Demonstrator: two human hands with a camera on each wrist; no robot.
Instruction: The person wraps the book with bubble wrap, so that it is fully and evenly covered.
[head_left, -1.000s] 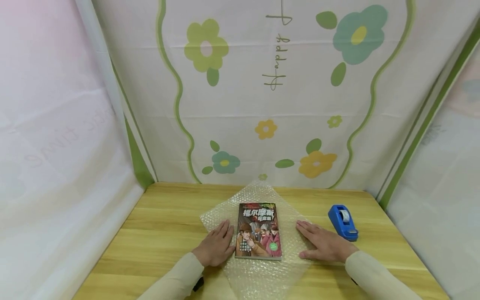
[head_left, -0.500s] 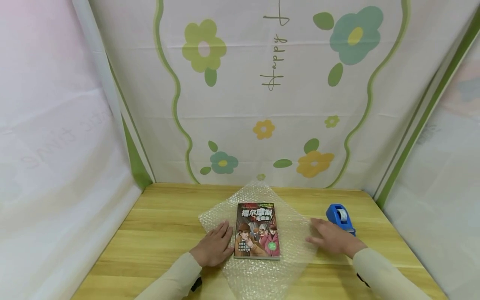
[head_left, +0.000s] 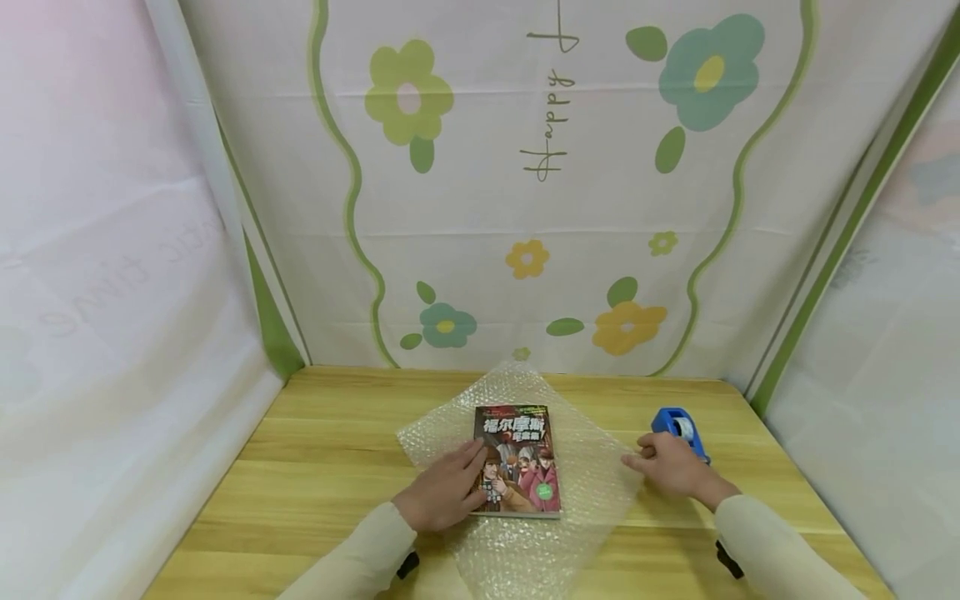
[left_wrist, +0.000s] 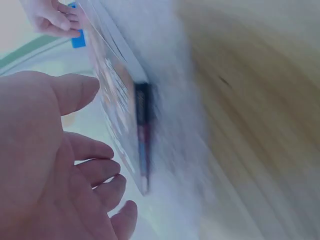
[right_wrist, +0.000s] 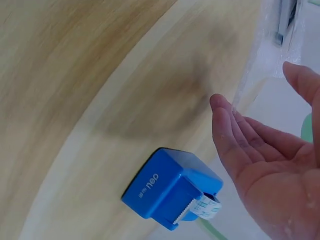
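A book with an illustrated cover [head_left: 528, 458] lies face up on a sheet of clear bubble wrap [head_left: 525, 554], set cornerwise. My left hand [head_left: 442, 493] is over the book's lower left part, fingers loosely bent; the left wrist view shows that palm [left_wrist: 55, 160] beside the book's spine [left_wrist: 143, 125]. At the wrap's right corner is my right hand [head_left: 675, 468]. From the right wrist, the wrap's edge [right_wrist: 252, 62] meets the fingertips of this hand [right_wrist: 275, 165], with the thumb standing apart from them.
A blue tape dispenser [head_left: 678, 423] stands just beyond my right hand, and the right wrist view shows it [right_wrist: 172, 187] close to the fingers. Behind the wooden table [head_left: 337, 417] hangs a flowered white cloth [head_left: 465, 200], with more cloth at both sides.
My left hand has moved right, from the wrap beside the book to over its cover. My right hand has shifted outward to the wrap's right corner, its fingers more bent.
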